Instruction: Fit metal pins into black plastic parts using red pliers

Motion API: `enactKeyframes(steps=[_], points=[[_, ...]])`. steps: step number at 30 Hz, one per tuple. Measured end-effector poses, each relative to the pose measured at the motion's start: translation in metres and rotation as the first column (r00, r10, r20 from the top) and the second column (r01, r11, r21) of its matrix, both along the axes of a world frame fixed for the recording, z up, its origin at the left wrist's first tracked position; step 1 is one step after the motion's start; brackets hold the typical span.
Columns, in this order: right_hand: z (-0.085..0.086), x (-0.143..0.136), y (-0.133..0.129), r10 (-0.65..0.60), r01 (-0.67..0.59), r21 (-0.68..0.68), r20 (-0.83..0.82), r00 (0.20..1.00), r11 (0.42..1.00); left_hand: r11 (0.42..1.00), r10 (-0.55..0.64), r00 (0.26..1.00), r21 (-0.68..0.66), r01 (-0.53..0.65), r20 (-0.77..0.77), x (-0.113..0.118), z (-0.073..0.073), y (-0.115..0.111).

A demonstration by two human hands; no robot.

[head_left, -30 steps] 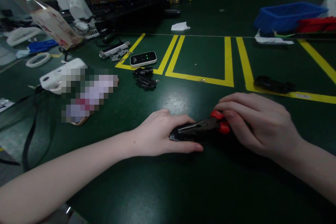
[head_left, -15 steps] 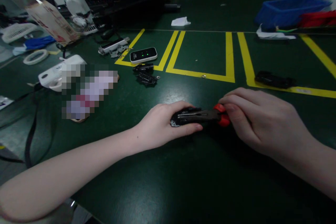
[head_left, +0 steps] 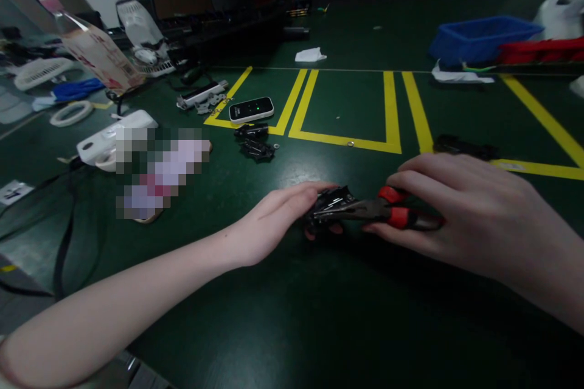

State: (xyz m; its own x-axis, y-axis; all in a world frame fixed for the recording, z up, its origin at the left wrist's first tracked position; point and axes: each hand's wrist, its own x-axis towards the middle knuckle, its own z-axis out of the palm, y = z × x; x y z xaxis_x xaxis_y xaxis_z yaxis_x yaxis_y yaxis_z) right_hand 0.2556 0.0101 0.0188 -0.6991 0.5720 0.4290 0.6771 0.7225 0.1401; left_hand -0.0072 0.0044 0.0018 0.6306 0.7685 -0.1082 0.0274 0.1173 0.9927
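Black part point(head_left: 335, 196) and pliers point(head_left: 373, 209), partly hidden by hands point(head_left: 274, 219); tips indistinct

"How many hands showed?"
"Two: a left hand point(head_left: 274, 222) and a right hand point(head_left: 479, 216)."
"And pliers point(head_left: 398, 217)?"
"There was one pair, and one black part point(head_left: 335, 199) held."
"How many metal rings point(head_left: 351, 144) lay there?"
"Two lay there."
"And besides?"
"There was one bottle point(head_left: 97, 51), one blue bin point(head_left: 479, 45) and one white-edged device point(head_left: 250, 110)."

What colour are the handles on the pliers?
The handles are red and black, clearest in the head view.
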Motion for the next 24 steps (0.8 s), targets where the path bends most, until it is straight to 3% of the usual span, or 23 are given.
enactKeyframes(steps=[7,13,24], points=[[0.013,0.002,0.0,0.089,-0.09,0.082,0.01,0.996,0.993,0.988,-0.013,0.999,-0.153,0.019,0.044,-0.003,0.0,-0.001],[0.021,0.006,0.0,0.075,-0.078,0.086,0.041,0.996,0.993,0.912,0.033,0.969,-0.404,0.071,0.244,-0.004,-0.004,-0.001],[0.025,0.011,0.001,0.0,-0.003,0.045,0.057,0.998,0.999,0.915,0.126,0.948,-0.402,0.003,0.294,-0.003,0.002,-0.001]])
